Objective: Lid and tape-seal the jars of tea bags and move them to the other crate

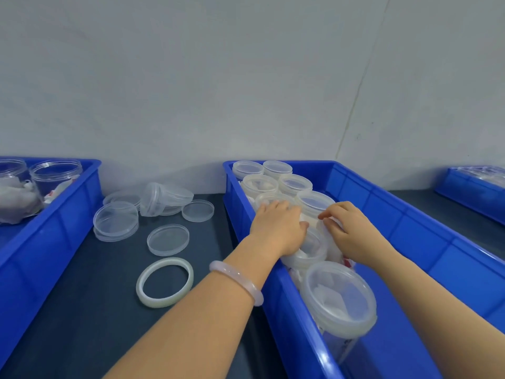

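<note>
Rightward, left hand (278, 228) grips round translucent jar (311, 251).

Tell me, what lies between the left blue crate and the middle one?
In the head view, loose clear lids and a tape roll lie on the dark table between them.
</note>
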`<control>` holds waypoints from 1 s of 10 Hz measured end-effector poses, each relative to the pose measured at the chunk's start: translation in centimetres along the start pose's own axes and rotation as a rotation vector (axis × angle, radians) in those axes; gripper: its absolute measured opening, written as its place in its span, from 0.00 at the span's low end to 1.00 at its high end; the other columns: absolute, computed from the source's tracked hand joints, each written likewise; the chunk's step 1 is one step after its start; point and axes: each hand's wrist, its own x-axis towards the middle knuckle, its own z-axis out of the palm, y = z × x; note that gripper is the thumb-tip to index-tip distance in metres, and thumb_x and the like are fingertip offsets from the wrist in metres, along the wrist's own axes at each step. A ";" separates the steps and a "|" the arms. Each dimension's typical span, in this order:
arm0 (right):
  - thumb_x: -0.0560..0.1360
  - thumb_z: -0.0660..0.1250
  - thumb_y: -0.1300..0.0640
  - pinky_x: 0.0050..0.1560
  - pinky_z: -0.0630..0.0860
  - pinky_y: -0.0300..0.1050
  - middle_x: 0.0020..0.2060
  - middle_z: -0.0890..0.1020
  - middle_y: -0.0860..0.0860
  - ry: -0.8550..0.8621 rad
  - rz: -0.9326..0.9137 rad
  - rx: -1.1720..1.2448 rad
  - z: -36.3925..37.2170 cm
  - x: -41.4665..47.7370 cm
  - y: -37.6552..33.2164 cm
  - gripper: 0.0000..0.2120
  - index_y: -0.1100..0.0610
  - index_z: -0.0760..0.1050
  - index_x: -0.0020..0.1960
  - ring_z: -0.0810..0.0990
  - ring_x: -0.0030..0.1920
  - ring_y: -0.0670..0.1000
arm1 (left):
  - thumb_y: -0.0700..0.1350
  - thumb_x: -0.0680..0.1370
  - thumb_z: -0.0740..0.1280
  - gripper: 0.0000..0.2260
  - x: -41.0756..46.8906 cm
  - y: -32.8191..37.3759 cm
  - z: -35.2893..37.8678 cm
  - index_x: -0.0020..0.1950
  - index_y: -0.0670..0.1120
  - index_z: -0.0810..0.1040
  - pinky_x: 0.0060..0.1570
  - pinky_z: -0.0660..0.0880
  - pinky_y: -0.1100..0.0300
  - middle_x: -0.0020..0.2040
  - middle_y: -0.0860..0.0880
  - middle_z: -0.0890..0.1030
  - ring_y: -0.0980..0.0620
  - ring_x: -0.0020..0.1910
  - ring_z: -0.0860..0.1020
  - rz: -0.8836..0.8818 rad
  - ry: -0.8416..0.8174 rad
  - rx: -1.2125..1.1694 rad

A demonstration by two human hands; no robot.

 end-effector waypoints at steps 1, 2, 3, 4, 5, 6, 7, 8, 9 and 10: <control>0.81 0.56 0.56 0.59 0.63 0.40 0.61 0.72 0.50 -0.039 -0.002 0.037 -0.2 -0.8 0.2 0.11 0.53 0.73 0.60 0.67 0.61 0.49 | 0.52 0.82 0.56 0.15 -0.5 -0.2 0.1 0.59 0.44 0.74 0.65 0.65 0.50 0.58 0.47 0.77 0.47 0.60 0.71 -0.011 0.079 -0.086; 0.82 0.56 0.55 0.62 0.64 0.44 0.64 0.71 0.51 -0.067 0.003 -0.049 -0.8 -1.4 -0.4 0.12 0.53 0.72 0.62 0.66 0.63 0.52 | 0.50 0.82 0.57 0.14 -1.6 0.0 -0.3 0.57 0.44 0.78 0.61 0.67 0.53 0.56 0.47 0.79 0.48 0.58 0.73 -0.034 0.202 -0.280; 0.81 0.58 0.57 0.60 0.67 0.47 0.60 0.76 0.51 0.063 -0.116 -0.102 -1.8 -1.3 -3.9 0.12 0.54 0.76 0.60 0.70 0.60 0.54 | 0.47 0.81 0.60 0.14 -2.8 -0.5 -2.8 0.65 0.48 0.76 0.56 0.66 0.62 0.63 0.49 0.78 0.50 0.62 0.74 -0.070 0.266 -0.457; 0.78 0.61 0.61 0.48 0.70 0.40 0.50 0.82 0.52 0.118 -0.309 0.149 -2.8 -1.1 -11.0 0.10 0.57 0.79 0.54 0.78 0.50 0.53 | 0.38 0.79 0.60 0.15 -4.9 -2.4 -7.1 0.63 0.47 0.78 0.58 0.69 0.67 0.59 0.50 0.81 0.55 0.58 0.77 -0.044 0.355 -0.523; 0.75 0.60 0.64 0.39 0.67 0.30 0.48 0.83 0.54 0.058 -0.457 0.240 -2.4 -1.4 -18.1 0.11 0.58 0.78 0.54 0.79 0.43 0.53 | 0.29 0.75 0.58 0.17 -9.4 -5.7 -10.1 0.56 0.42 0.81 0.45 0.65 0.82 0.48 0.52 0.81 0.65 0.44 0.74 -0.045 0.507 -0.500; 0.74 0.60 0.63 0.55 0.74 0.44 0.55 0.82 0.56 -0.091 -0.489 0.249 0.9 -3.3 -23.0 0.14 0.57 0.76 0.58 0.79 0.55 0.57 | 0.29 0.76 0.59 0.16 -15.5 -8.7 -9.3 0.53 0.46 0.82 0.42 0.65 0.82 0.45 0.55 0.80 0.62 0.40 0.75 -0.207 0.636 -0.467; 0.73 0.60 0.61 0.55 0.74 0.50 0.56 0.79 0.57 -0.189 -0.432 0.136 6.1 -6.9 -24.4 0.14 0.58 0.74 0.57 0.76 0.57 0.59 | 0.30 0.75 0.61 0.22 -20.6 -9.5 -4.9 0.47 0.59 0.78 0.42 0.70 0.75 0.42 0.61 0.81 0.56 0.44 0.80 -0.347 0.622 -0.521; 0.76 0.56 0.57 0.57 0.67 0.47 0.61 0.75 0.51 -0.226 -0.374 0.034 11.3 -10.8 -22.9 0.16 0.54 0.71 0.62 0.71 0.62 0.55 | 0.36 0.79 0.58 0.20 -23.5 -10.6 0.8 0.59 0.59 0.77 0.63 0.67 0.63 0.62 0.53 0.79 0.52 0.67 0.72 -0.463 0.404 -0.419; 0.78 0.54 0.52 0.64 0.59 0.42 0.65 0.71 0.44 -0.231 -0.330 0.096 15.2 -13.4 -20.6 0.17 0.48 0.70 0.66 0.65 0.67 0.48 | 0.42 0.82 0.52 0.20 -24.8 -11.8 4.7 0.73 0.57 0.65 0.73 0.47 0.61 0.76 0.54 0.63 0.56 0.76 0.55 -0.503 0.253 -0.194; 0.79 0.55 0.50 0.66 0.53 0.37 0.64 0.71 0.40 -0.199 -0.343 0.140 16.3 -14.2 -20.5 0.16 0.46 0.72 0.65 0.63 0.67 0.43 | 0.43 0.82 0.50 0.20 -25.1 -12.0 4.9 0.73 0.57 0.65 0.73 0.42 0.63 0.77 0.55 0.59 0.58 0.76 0.52 -0.477 0.154 -0.133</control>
